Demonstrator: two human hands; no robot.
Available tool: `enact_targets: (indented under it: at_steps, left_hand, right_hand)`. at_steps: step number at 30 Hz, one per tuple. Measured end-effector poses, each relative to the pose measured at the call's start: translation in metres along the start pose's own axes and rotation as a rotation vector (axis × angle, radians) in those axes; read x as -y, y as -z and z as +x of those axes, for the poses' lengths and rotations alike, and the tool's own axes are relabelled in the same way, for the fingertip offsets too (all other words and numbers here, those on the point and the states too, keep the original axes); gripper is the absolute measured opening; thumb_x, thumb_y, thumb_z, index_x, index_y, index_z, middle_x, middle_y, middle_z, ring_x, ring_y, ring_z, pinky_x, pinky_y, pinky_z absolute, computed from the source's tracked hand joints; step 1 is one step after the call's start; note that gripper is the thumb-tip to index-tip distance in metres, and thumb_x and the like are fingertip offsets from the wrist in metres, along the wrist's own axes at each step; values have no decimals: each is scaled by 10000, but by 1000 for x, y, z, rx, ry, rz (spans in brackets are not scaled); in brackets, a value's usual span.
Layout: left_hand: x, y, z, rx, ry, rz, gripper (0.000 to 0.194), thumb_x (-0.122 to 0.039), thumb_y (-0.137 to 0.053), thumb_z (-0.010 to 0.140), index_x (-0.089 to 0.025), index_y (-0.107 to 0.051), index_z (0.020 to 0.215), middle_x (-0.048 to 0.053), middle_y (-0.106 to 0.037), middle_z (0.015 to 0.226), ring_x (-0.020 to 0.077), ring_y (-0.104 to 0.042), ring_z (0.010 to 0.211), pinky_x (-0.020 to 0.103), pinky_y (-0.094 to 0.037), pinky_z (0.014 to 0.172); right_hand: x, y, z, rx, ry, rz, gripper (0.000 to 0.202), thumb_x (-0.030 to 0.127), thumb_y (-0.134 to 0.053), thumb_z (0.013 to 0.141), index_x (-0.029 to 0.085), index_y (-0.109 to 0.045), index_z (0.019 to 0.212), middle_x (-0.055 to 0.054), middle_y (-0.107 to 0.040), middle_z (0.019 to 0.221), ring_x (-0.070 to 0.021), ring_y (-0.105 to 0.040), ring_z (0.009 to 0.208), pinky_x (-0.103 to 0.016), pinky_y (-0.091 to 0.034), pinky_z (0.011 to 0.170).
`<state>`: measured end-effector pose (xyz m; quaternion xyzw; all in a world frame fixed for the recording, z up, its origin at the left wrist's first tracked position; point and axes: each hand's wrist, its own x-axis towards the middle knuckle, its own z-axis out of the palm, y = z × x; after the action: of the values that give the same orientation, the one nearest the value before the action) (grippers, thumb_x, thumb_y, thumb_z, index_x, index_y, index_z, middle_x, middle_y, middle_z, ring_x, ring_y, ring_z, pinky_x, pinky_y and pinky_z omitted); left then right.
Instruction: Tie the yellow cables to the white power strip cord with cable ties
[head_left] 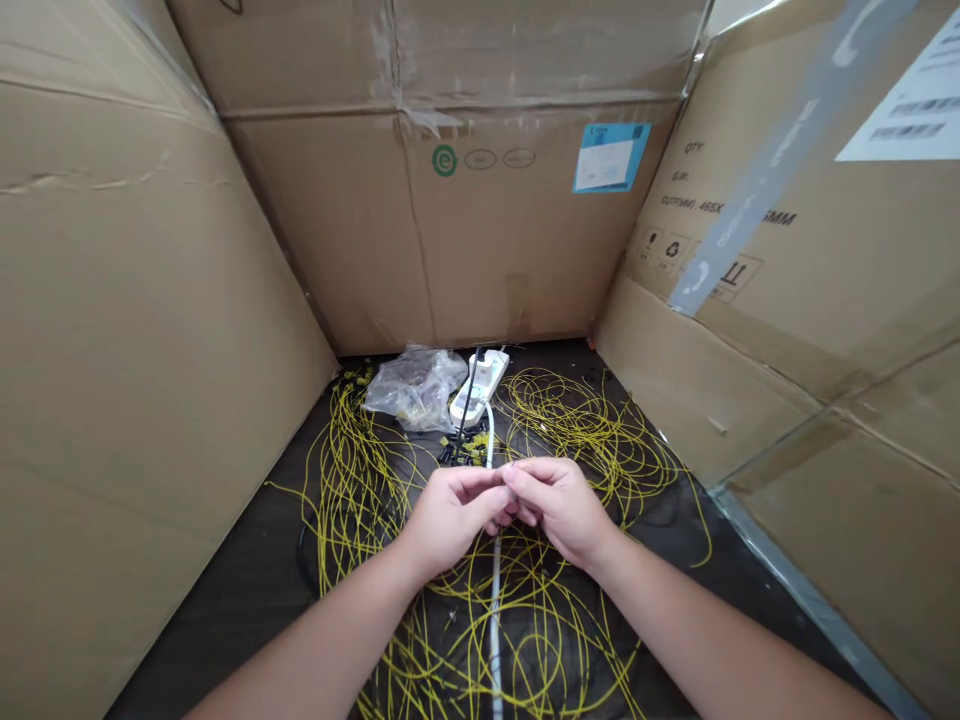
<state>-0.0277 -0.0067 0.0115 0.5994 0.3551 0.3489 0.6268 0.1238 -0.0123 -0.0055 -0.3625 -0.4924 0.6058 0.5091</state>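
between 3 cardboard boxes [135,300]: left hand [450,520], right hand [562,510] pinch yellow wire [585,430]; power strip [480,385] behind.

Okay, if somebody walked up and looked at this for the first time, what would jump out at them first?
Probably the tangle of thin yellow cables spread in loops over the dark floor, walled in on three sides by tall cardboard boxes. At the middle, the left hand and right hand meet fingertip to fingertip over the tangle; what they pinch is too small to tell. Behind them lie a white power strip and a crumpled clear plastic bag.
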Motion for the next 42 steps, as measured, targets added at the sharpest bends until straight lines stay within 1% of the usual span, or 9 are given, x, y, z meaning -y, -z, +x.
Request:
enact_targets:
  at_steps: [3,5,10,16,20,25,36,38,42]
  left_hand:
    - [4,1,2,-25,85,-121,228,-293,-605,773,-93,-677,690,70,-630,634,102,-534,518,237,-443,523]
    - [7,3,2,-27,129,-177,227,-291,-624,757,-88,-672,668,58,-615,600,92,-526,480,225,-434,488]
    - [6,4,3,-1,172,-218,242,-264,-628,743,-85,-640,580,38,-579,536,71,-478,417,206,-399,423]
    - [4,4,4,3,228,-204,238,-249,-638,724,-85,-616,554,24,-564,507,60,-450,386,188,-375,378]
    - [5,3,3,2,215,-208,255,-273,-610,752,-90,-608,575,21,-568,522,59,-446,374,186,-373,358]
    - [7,3,4,0,181,-194,269,-297,-590,775,-84,-626,615,31,-583,553,58,-454,379,186,-383,357]
    - [9,5,4,22,201,-201,275,-286,-605,762,-79,-626,582,34,-583,538,57,-453,377,185,-380,364]
    - [10,5,4,22,202,-193,277,-284,-601,762,-80,-623,576,34,-581,534,57,-454,376,185,-377,363]
    - [10,4,4,14,188,-147,285,-270,-588,767,-80,-616,556,31,-567,510,57,-449,370,183,-376,363]
  right_hand:
    - [-1,-2,-1,40,-62,24,228,346,-616,782,137,-684,722,-10,-580,522,-62,-438,426,-191,-258,387]
    - [-2,-1,0,16,-85,39,211,345,-641,759,141,-693,768,-10,-586,541,-62,-438,431,-189,-268,387]
    - [-3,4,2,-117,-26,51,214,343,-677,726,133,-696,764,38,-481,458,-42,-337,376,-195,-265,367]
    - [-2,5,2,-144,17,-22,212,335,-668,732,124,-683,734,37,-467,461,-43,-336,375,-196,-241,368]
    - [0,4,0,-142,65,-132,209,317,-638,762,126,-673,683,56,-406,421,-44,-308,384,-204,-231,391]
    - [3,2,0,-129,78,-218,213,309,-618,776,133,-687,679,54,-425,419,-53,-324,397,-212,-265,417]
    - [3,1,0,-86,66,-185,195,302,-622,767,145,-690,674,64,-414,416,-52,-317,405,-213,-289,433]
    - [1,2,0,-96,67,-172,179,305,-639,753,148,-697,691,58,-432,427,-52,-327,404,-208,-286,420]
    - [-3,4,0,-161,74,-142,152,301,-680,716,157,-713,753,44,-480,453,-51,-350,400,-199,-276,396]
